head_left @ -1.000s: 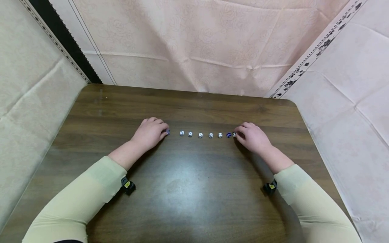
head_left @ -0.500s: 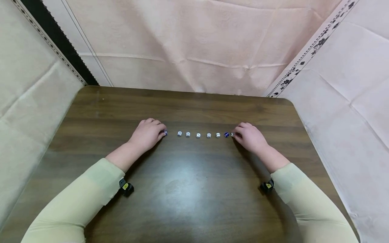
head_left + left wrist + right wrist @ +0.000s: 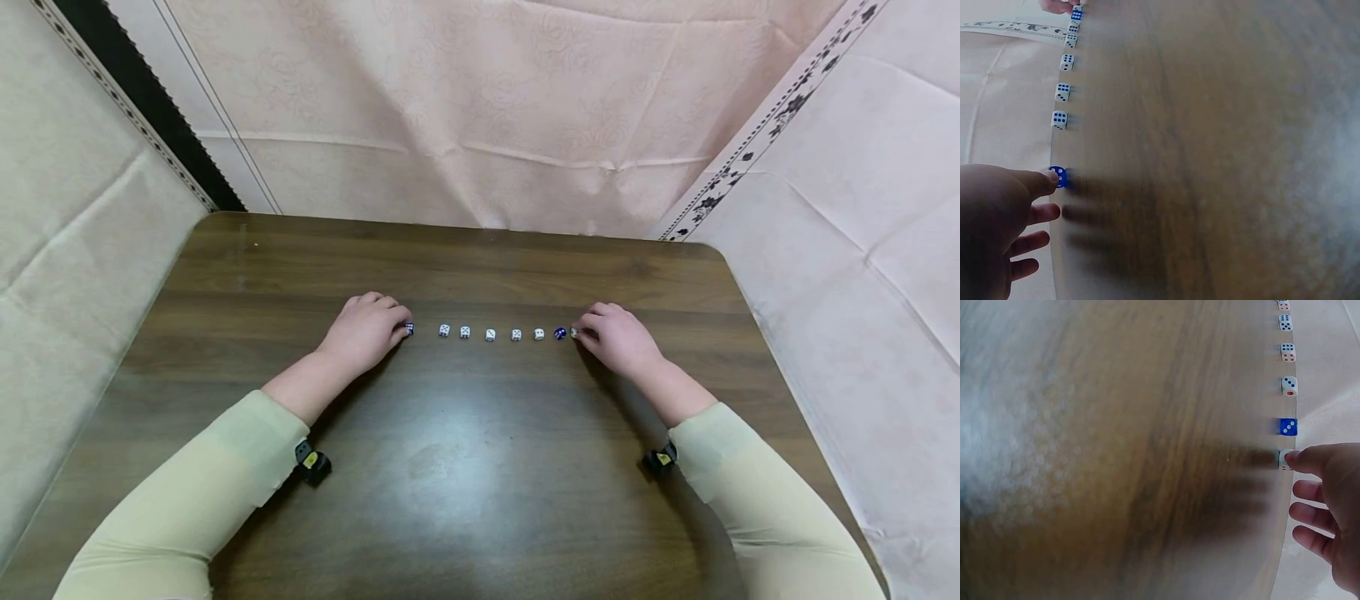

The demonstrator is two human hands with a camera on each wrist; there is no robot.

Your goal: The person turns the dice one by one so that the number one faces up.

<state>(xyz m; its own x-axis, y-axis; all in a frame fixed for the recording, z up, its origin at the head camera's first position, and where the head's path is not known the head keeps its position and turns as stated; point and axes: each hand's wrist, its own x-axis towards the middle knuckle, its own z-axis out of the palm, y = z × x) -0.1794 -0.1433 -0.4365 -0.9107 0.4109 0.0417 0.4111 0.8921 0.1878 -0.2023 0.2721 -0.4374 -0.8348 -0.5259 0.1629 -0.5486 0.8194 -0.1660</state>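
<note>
My left hand [image 3: 365,333] pinches a blue die [image 3: 1060,177] with white pips at the left end of a row, its thumb lying over the near face. At the right end, my right hand [image 3: 621,340] grips a white die [image 3: 1283,460] between thumb and forefinger, partly covered by the thumb. Right beside that one stands another blue die [image 3: 1289,427]. Several white dice, such as this one [image 3: 1059,120] nearest the left hand, fill the line between the hands. A wider gap separates the left blue die from them. The remaining fingers of both hands are spread behind the dice.
The row stands on a brown wood-grain table [image 3: 450,450] with rounded far corners. Pale patterned cloth [image 3: 480,108] hangs behind it, and white cloths [image 3: 885,275] flank the sides. A small black wrist camera [image 3: 313,463] sits at the left cuff, another camera [image 3: 658,460] at the right.
The head view has shifted slightly. Both hands keep their hold on the end dice, and the row looks the same.
</note>
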